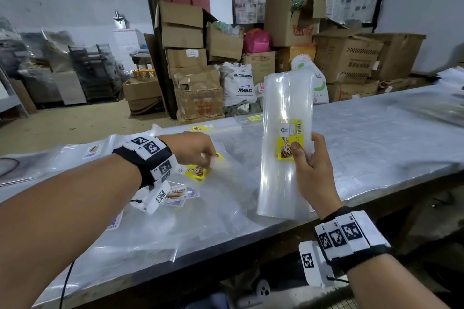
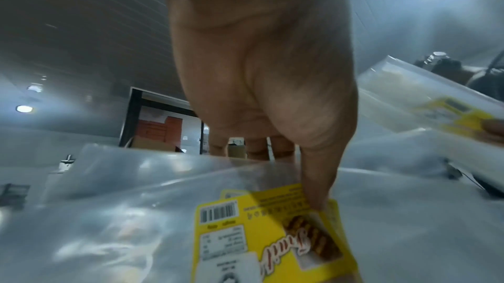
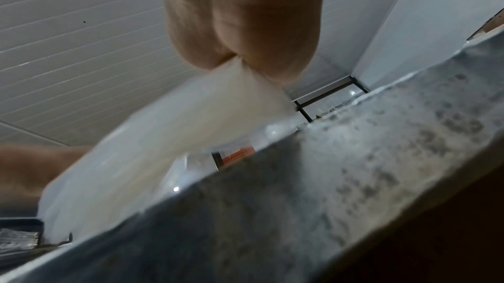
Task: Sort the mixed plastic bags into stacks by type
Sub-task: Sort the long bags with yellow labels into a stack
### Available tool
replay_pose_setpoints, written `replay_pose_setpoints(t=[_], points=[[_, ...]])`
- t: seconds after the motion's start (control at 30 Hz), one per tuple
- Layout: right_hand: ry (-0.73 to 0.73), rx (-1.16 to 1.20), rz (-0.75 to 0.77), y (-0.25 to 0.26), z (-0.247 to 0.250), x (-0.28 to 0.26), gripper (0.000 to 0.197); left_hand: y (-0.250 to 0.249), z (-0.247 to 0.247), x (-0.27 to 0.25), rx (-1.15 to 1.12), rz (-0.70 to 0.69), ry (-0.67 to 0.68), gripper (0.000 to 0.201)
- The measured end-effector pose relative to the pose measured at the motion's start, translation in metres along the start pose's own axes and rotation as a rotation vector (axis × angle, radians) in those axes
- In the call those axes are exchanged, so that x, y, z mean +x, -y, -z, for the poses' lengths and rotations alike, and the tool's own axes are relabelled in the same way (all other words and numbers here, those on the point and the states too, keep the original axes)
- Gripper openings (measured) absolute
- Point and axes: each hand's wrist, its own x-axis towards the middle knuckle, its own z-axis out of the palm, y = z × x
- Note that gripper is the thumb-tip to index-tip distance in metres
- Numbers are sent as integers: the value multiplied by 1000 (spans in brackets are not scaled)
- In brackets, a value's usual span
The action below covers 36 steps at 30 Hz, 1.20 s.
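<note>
Right hand point(image 1: 310, 170) grips an upright stack of clear plastic bags with yellow labels point(image 1: 286, 138), thumb pressed on the front label, fingers behind. Left hand point(image 1: 193, 148) pinches a loose clear yellow-labelled bag point(image 2: 262, 233) at its label, thumb on top, atop the bag pile on the grey metal table point(image 1: 376, 143).

We are looking at a sheaf of long clear bags point(image 1: 286, 138) standing nearly upright, its lower edge just over the near edge of the table, a yellow printed label showing partway up its front. Left of it, a loose heap of clear bags point(image 1: 200, 208) is lying flat and overlapping on the table. One yellow-labelled bag point(image 2: 267, 233) is sitting on top of that heap, and others with pale purple-and-white labels point(image 1: 179, 194) are lying beside it.
</note>
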Motion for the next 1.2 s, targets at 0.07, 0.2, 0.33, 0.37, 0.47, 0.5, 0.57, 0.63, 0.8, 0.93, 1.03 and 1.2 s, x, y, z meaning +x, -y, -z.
replay_pose_setpoints(t=[0.07,0.2,0.33,0.37,0.47,0.5,0.57,0.63,0.8,0.93,1.03,1.2], points=[[-5,-6,9,1,0,1,12,3,11,-4,-97,-13,-58,8],[-14,-7,32,5,0,5,12,4,29,-8,-238,9,-238,6],[-20,-1,50,13,1,11,11,0,38,-5,-472,64,-452,9],[-20,-3,50,15,1,13,11,-1,39,-4,-609,67,-505,8],[-26,-12,56,21,2,15,11,-10,42,0,-1004,67,-637,16],[-26,-9,60,22,2,15,11,-17,43,2,-1110,60,-665,18],[-20,-3,69,25,1,15,11,-34,46,6,-1302,34,-698,18],[-18,-10,77,25,1,15,12,-52,46,11,-1463,7,-714,18],[-5,-39,94,29,3,13,15,-97,30,32,-1708,2,-680,18],[-1,-77,85,31,4,12,28,-134,15,54,-1753,28,-667,21],[-49,-47,96,32,12,15,8,-151,18,64,-1828,50,-704,40],[-21,73,157,57,32,27,37,-171,45,74,-1686,-90,-822,25]])
